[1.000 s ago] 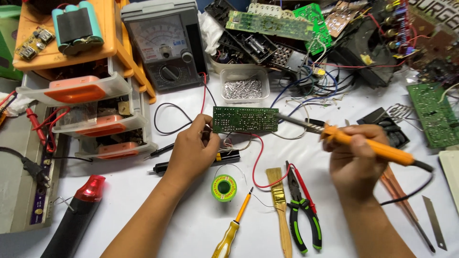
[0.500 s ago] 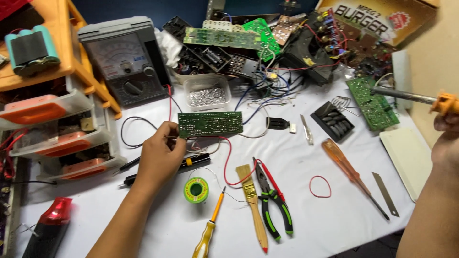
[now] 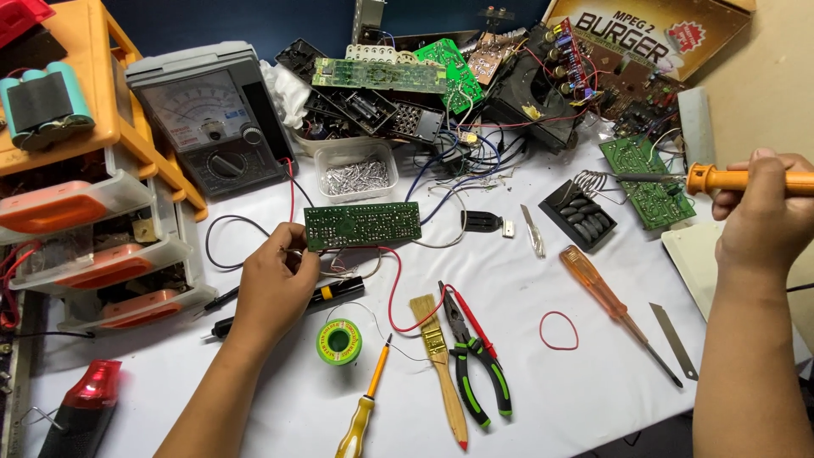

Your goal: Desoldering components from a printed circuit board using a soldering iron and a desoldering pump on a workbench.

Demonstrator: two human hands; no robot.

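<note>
Left hand (image 3: 275, 284) pinched the green circuit board (image 3: 362, 226) by its left edge, tilted above the table (image 3: 526, 399). Light, rigid, fragile; edges were the safest hold. Right hand (image 3: 759, 222) clenched the orange soldering iron (image 3: 746, 179), well right.

Soldering iron (image 3: 746, 179) handle cut off by right edge; left hand (image 3: 275, 284) hides circuit board (image 3: 363, 226) corner; drawer contents indistinct.

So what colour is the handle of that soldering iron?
Orange, seen in the head view: the right hand holds the soldering iron by it.
</note>
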